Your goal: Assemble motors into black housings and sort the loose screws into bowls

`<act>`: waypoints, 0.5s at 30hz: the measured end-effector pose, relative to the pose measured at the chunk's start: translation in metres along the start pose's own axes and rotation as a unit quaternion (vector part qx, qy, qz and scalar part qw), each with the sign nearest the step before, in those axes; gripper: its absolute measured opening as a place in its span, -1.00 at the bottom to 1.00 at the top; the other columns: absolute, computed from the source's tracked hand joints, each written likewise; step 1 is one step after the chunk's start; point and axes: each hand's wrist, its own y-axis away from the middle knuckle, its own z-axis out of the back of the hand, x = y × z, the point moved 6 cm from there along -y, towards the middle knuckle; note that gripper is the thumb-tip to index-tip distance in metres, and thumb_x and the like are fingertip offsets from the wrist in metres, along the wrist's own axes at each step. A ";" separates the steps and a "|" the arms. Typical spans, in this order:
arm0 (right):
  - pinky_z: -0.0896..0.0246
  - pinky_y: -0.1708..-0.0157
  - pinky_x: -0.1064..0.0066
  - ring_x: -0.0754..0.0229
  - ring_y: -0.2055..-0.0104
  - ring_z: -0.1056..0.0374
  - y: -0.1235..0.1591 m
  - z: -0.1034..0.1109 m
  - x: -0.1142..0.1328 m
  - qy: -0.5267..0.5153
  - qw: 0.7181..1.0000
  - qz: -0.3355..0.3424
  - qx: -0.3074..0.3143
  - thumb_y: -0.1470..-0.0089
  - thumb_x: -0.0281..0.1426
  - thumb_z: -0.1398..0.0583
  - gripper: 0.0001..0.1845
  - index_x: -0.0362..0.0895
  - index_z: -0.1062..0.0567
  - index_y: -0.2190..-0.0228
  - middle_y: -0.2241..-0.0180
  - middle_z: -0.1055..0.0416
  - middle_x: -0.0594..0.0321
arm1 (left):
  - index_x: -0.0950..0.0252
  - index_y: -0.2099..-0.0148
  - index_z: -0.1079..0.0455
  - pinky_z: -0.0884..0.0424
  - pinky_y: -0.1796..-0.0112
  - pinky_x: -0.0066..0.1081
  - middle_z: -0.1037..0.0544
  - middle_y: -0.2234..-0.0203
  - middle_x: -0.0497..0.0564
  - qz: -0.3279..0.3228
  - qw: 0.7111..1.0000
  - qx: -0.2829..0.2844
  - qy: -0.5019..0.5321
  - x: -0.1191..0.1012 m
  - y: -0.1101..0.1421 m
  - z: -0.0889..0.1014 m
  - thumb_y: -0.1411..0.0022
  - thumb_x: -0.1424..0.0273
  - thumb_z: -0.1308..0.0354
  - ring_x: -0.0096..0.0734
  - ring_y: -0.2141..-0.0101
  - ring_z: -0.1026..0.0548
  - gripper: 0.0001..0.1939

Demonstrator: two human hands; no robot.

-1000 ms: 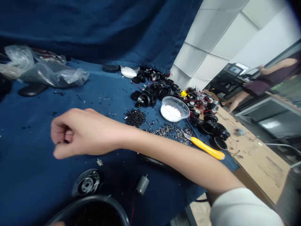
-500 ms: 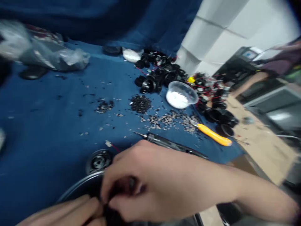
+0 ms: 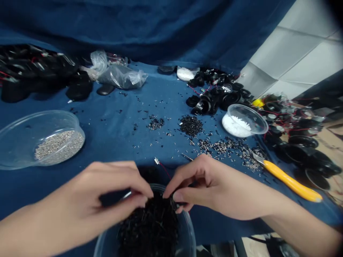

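Note:
Both my hands are over a clear round tub (image 3: 192, 232) of small black plastic pieces (image 3: 148, 228). My left hand (image 3: 91, 191) comes in from the left, with thumb and fingers pinched near the tub's far edge; what lies between them is hidden. My right hand (image 3: 214, 189) is curled with its fingertips closed round a small black part (image 3: 174, 204), mostly covered by the fingers. A white connector (image 3: 157, 161) on a thin red wire lies just beyond my hands. The thin metal tip of a tool (image 3: 187, 156) shows behind my right hand.
Left stands a clear tub of small metal screws (image 3: 57, 146). Ahead lie a pile of black screws (image 3: 190, 125) and scattered screws (image 3: 222, 146). Right are a tub of white pieces (image 3: 238, 125), an orange-handled cutter (image 3: 292, 180) and heaped black housings (image 3: 308, 153). Plastic bags (image 3: 120, 75) lie at the back.
The view has swung left and steadied, bringing the screw tub and the tub of black pieces into sight. My hands, close together before, are now slightly apart over the black pieces.

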 end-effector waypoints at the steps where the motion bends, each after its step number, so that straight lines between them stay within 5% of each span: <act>1: -0.41 0.34 0.51 0.30 0.41 -0.46 -0.001 0.001 0.000 -0.007 1.000 0.002 -0.001 -0.10 -0.47 -0.23 -0.82 -0.21 -0.62 0.24 0.45 -0.51 0.19 | -0.05 0.26 -0.54 -0.41 0.46 -0.52 -0.57 0.45 -0.18 0.005 1.000 -0.004 0.027 0.002 -0.006 0.004 -0.24 0.27 -0.13 -0.46 0.46 -0.49 -0.85; 6: -0.42 0.31 0.50 0.25 0.34 -0.51 0.000 -0.005 0.002 0.031 0.999 0.014 0.004 -0.14 -0.47 -0.18 -0.78 -0.12 -0.62 0.22 0.38 -0.56 0.20 | 0.12 0.26 -0.51 -0.38 0.38 -0.50 -0.58 0.45 -0.16 0.044 0.995 -0.046 0.075 0.026 -0.025 0.012 -0.27 0.28 -0.13 -0.47 0.43 -0.50 -0.87; 11: -0.38 0.28 0.43 0.18 0.19 -0.50 0.022 -0.013 0.025 0.311 0.945 0.094 -0.043 -0.17 -0.43 -0.15 -0.70 0.13 -0.60 0.17 0.18 -0.56 0.36 | 0.20 0.24 -0.50 -0.33 0.37 -0.44 -0.59 0.44 -0.10 0.073 0.991 -0.111 -0.029 0.059 -0.048 0.026 -0.26 0.26 -0.11 -0.43 0.42 -0.50 -0.82; 15: -0.35 0.36 0.36 0.14 0.24 -0.49 0.012 0.030 0.048 0.379 0.897 0.164 -0.156 -0.22 -0.35 -0.15 -0.74 0.11 -0.57 0.10 0.19 -0.56 0.31 | 0.25 0.19 -0.48 -0.31 0.36 -0.40 -0.56 0.41 -0.05 0.105 0.973 -0.149 -0.140 0.091 -0.070 0.038 -0.24 0.28 -0.12 -0.43 0.46 -0.45 -0.81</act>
